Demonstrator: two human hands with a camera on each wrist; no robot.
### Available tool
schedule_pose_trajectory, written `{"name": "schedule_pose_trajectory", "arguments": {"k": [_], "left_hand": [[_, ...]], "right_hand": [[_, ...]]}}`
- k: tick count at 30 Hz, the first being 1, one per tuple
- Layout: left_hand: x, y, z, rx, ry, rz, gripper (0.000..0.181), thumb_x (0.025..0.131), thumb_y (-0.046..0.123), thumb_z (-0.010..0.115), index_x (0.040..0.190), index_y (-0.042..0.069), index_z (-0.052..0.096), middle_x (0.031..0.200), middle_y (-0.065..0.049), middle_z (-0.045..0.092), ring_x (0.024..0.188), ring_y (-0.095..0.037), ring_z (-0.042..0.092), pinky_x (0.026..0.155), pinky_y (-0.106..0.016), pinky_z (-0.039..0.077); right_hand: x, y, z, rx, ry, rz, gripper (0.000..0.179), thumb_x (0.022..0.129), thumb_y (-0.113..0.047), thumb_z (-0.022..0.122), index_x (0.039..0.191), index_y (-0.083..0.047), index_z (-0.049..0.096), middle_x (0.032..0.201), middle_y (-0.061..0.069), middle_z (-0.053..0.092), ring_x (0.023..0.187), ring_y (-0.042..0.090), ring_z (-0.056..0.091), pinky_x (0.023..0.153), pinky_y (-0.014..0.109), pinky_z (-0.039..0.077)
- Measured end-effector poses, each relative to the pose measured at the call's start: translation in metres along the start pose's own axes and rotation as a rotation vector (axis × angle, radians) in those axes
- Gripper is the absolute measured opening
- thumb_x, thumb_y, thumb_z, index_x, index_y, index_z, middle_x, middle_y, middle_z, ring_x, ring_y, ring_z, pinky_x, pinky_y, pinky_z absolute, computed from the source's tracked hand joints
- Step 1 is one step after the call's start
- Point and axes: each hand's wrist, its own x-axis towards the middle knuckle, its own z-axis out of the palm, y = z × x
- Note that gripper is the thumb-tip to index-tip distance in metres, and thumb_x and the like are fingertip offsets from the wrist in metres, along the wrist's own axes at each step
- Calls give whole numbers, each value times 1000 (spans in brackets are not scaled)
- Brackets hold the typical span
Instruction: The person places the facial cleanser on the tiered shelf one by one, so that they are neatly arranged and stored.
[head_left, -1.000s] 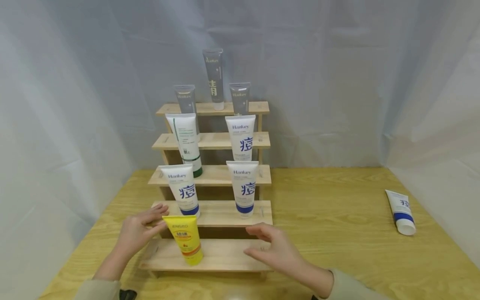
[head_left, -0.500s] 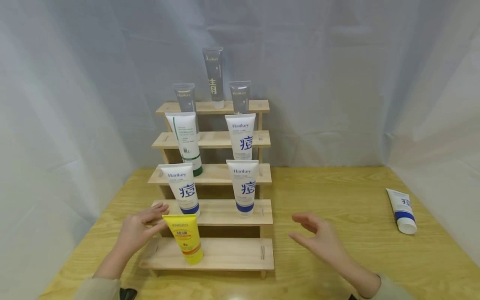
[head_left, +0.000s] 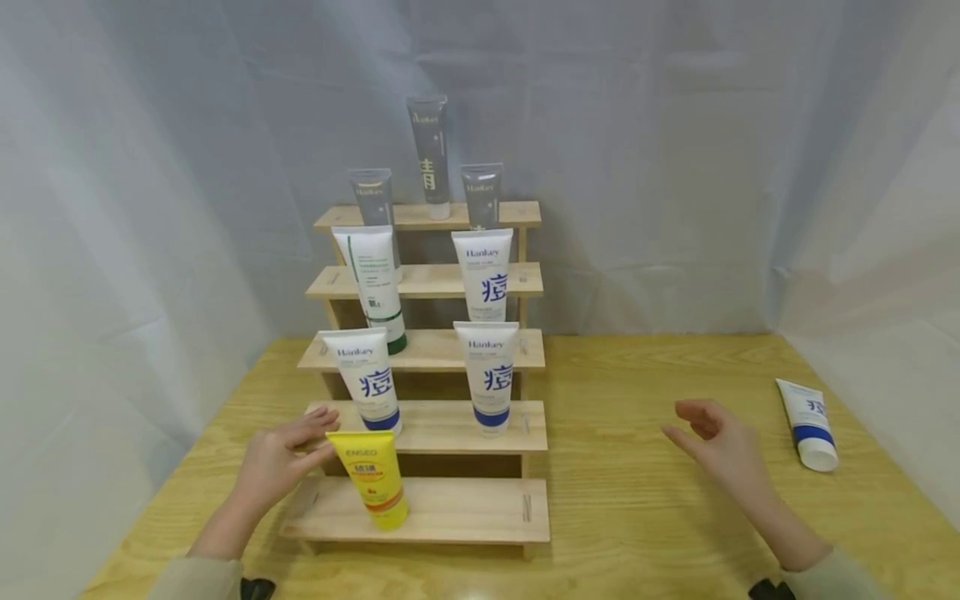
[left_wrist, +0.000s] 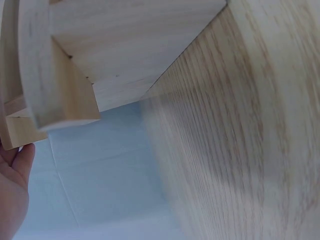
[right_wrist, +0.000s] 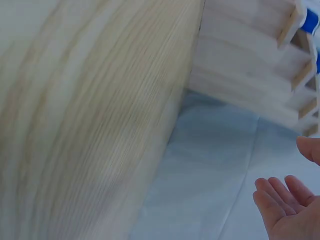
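A stepped wooden display stand (head_left: pixel 480 508) holds several upright tubes. My left hand (head_left: pixel 273 462) is at its left side, fingertips at the end of the second step from the bottom, beside a yellow tube (head_left: pixel 372 479) and a white-and-blue tube (head_left: pixel 363 375). In the left wrist view the fingertips (left_wrist: pixel 24 159) meet the wooden edge. To the right of the stand, over the table, my right hand (head_left: pixel 723 450) holds nothing, its thumb and fingers apart. Further right, another white-and-blue tube (head_left: pixel 808 425) lies on its side.
On the upper steps stand a white-and-green tube (head_left: pixel 375 279), white-and-blue tubes (head_left: pixel 483 275) and grey tubes (head_left: pixel 430 150). The wooden table (head_left: pixel 615 383) ends at a pale cloth backdrop (head_left: pixel 660 208), which also runs along both sides.
My right hand has moved right, from the stand's lower right end out over the table toward the lying tube. My left hand has stayed at the stand's left side.
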Motion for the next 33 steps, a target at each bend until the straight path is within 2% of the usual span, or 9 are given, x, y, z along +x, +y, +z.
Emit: {"name": "schedule_pose_trajectory", "arguments": {"k": [7,10,13,16,20,23,28,31,33], "left_hand": [[0,0,-1,9,10,7,30,59,6,79,87,2,69,98,-8,65,92,-26,60,82,-19,40],[0,0,-1,17,7,4,31,59,7,79,88,3,69,99,-7,65,92,-25,60,80,-23,42],[0,1,-2,19,0,-1,31,59,8,79,89,3,69,99,-7,65,92,-25,60,78,-29,44],[0,2,-2,19,-6,-5,31,61,9,79,90,3,69,100,-7,65,92,-25,60,77,-33,45],[0,1,-2,8,-4,-8,31,60,9,79,89,3,69,100,-7,65,92,-25,60,81,-24,43],[0,0,-2,4,1,-2,31,59,8,79,88,3,69,99,-7,65,92,-24,60,84,-16,39],[1,2,-3,3,-1,-1,30,60,8,79,88,3,69,99,-7,65,93,-23,60,83,-17,40],[1,3,-3,0,-10,-8,29,61,9,78,88,3,69,99,-7,65,93,-24,60,82,-20,41],[1,3,-3,-1,-14,-11,29,61,8,78,88,3,69,99,-7,65,93,-25,60,82,-21,41]], "right_hand": [[16,54,-21,6,77,52,43,79,-28,68,107,3,56,102,20,59,92,25,56,73,26,50],[20,77,-28,-13,139,86,41,76,-29,70,104,-1,59,97,13,62,85,16,58,64,18,49],[21,78,-40,-48,138,102,44,78,-31,68,106,2,58,100,19,61,82,15,58,59,18,48],[20,69,-51,-81,126,155,47,81,-31,64,109,6,55,103,24,58,73,-6,52,54,10,44],[21,74,-62,-78,101,211,53,84,-31,60,114,11,48,109,29,52,69,-22,37,54,6,42],[26,104,-66,-5,128,266,53,82,-31,63,115,9,49,106,21,56,69,-20,41,55,7,43],[40,187,-76,-10,149,331,59,76,-43,64,118,-2,52,88,-25,52,72,-17,44,55,10,44],[44,218,-87,-120,124,346,64,75,-52,60,119,-6,51,85,-33,45,73,-16,41,55,10,43],[45,227,-95,-157,105,381,68,75,-54,59,122,-5,50,88,-26,53,79,-5,48,59,18,46]]}}
